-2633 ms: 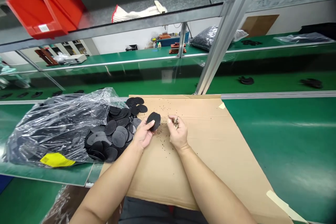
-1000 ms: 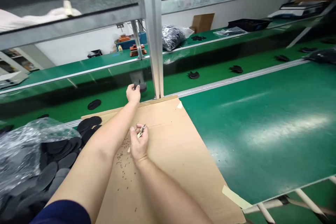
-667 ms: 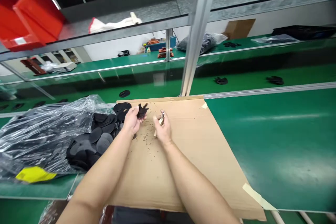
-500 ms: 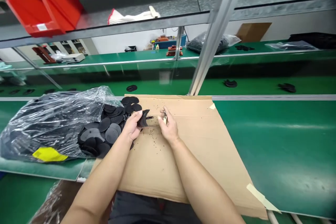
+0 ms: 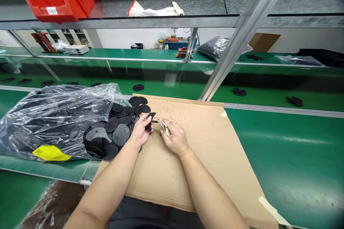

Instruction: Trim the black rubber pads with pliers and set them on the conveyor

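My left hand [image 5: 141, 128] grips a black disc [image 5: 149, 121], folded or stacked, with a thin dark strip sticking out to its right. My right hand [image 5: 174, 136] is wrapped round a small cutter-like tool [image 5: 165, 128] with a metal head and pale handles. The tool's head is close to the strip; whether they touch is too small to tell. Both hands are above a cardboard sheet [image 5: 209, 150] sprinkled with tiny black bits. Left of my left hand lies a heap of black discs [image 5: 120, 134], spilling from a clear plastic bag [image 5: 61, 118].
A metal post [image 5: 228, 61] slants up behind the cardboard. On the shelf above are a red bin [image 5: 56, 0] and a white glove [image 5: 150, 10]. Black pieces [image 5: 239, 92] lie on the green surface behind the rail. Tape [image 5: 271, 209] holds the cardboard's near right corner.
My right hand has turned and brought the tool nearer the strip. The black disc in my left hand looks narrower, turned edge-on. The camera view has shifted slightly.
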### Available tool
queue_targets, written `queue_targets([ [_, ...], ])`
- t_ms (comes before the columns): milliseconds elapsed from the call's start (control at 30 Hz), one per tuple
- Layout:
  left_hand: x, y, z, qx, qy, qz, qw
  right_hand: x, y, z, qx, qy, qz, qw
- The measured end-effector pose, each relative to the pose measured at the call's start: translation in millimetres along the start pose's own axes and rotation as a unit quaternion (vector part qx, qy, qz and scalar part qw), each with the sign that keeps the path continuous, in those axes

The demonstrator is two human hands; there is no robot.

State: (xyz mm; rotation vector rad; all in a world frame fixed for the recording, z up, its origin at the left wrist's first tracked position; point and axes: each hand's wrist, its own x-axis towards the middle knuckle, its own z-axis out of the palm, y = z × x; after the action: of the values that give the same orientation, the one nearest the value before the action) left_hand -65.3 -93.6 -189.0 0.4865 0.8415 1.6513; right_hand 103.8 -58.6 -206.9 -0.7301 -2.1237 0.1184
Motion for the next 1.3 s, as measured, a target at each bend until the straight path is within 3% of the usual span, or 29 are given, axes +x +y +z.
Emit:
queue_targets([
  [400,-3.0,-0.7,2.2,-0.018,-0.004,0.004,1.000,-0.7,-2.6,-1.6,-0.069,-0.048,0.013,0.996],
  [733,0.2,-4.2,-0.5,-0.002,0.012,0.018,1.000,1.1,-4.3,-5.7,-0.104,-0.125,0.096,0.982],
  [1033,2.7,-3.8,-2.8,-0.015,0.015,0.058,0.998,-0.7,-3.6,-0.8,-0.007,-0.055,0.154,0.987],
  [1300,1.1,3.9,-0.6,-0.064,0.008,-0.013,0.998,-0.1,-7.5,-1.0,0.024,-0.036,0.130,0.991],
])
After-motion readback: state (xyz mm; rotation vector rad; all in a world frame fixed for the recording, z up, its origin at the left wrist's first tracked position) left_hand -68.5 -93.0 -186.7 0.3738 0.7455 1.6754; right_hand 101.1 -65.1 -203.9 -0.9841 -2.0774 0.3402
